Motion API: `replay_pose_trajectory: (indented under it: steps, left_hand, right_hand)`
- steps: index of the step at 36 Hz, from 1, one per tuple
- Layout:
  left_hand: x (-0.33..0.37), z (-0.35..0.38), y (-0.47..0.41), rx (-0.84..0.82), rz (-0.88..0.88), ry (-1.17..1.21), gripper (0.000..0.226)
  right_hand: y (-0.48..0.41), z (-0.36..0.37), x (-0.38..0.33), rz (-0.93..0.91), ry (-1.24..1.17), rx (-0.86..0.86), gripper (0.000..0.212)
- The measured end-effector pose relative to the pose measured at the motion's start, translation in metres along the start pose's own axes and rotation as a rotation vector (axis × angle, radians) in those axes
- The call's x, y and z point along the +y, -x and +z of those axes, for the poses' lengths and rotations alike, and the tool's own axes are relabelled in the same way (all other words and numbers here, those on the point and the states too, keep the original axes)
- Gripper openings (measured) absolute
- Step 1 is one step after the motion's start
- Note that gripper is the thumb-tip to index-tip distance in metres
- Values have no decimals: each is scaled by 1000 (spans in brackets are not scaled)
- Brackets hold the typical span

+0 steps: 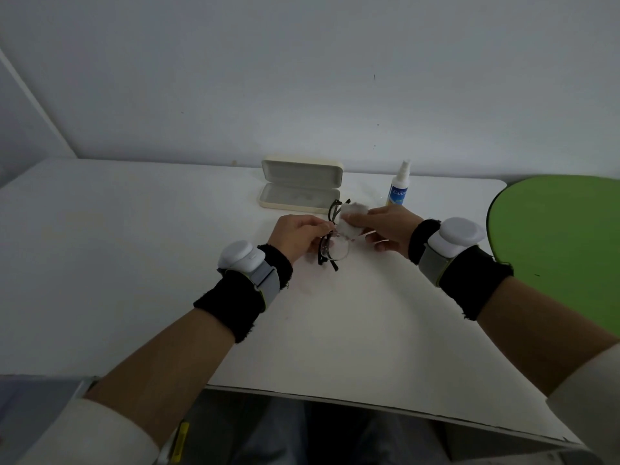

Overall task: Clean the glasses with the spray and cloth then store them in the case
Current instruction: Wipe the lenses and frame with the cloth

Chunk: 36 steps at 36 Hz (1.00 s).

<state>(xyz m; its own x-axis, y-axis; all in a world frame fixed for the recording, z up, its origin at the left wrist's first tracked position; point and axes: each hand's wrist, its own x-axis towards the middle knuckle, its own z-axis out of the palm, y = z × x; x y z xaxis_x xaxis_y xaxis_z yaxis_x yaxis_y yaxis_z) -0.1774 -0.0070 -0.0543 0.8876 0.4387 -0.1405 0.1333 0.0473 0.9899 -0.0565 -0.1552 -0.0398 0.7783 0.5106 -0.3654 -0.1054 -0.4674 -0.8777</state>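
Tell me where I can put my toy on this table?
The wide bare table left of the case and left hand is free, also the near part between the forearms. It is crowded around the glasses, cloth, right hand and spray bottle.

Plain room, perhaps office: white table [134, 263] against bare white wall [302, 78].
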Motion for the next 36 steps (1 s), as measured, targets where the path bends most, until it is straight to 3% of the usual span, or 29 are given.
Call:
replay_pose_trajectory:
  steps: [12, 21, 31, 36]
  left_hand:
    - [2, 7, 7, -12, 8, 25, 5]
    - [1, 6, 9, 14, 35, -9, 20]
    - [-3, 5, 7, 3, 39, 4, 17]
    - [-3, 4, 6, 3, 26, 22, 14]
  right_hand:
    - [-5, 15, -9, -32, -22, 51, 50]
    - [-10, 23, -12, -20, -59, 145, 42]
    - [-9, 21, -15, -27, -124, 77, 31]
    - [-9, 19, -12, -25, -111, 43, 39]
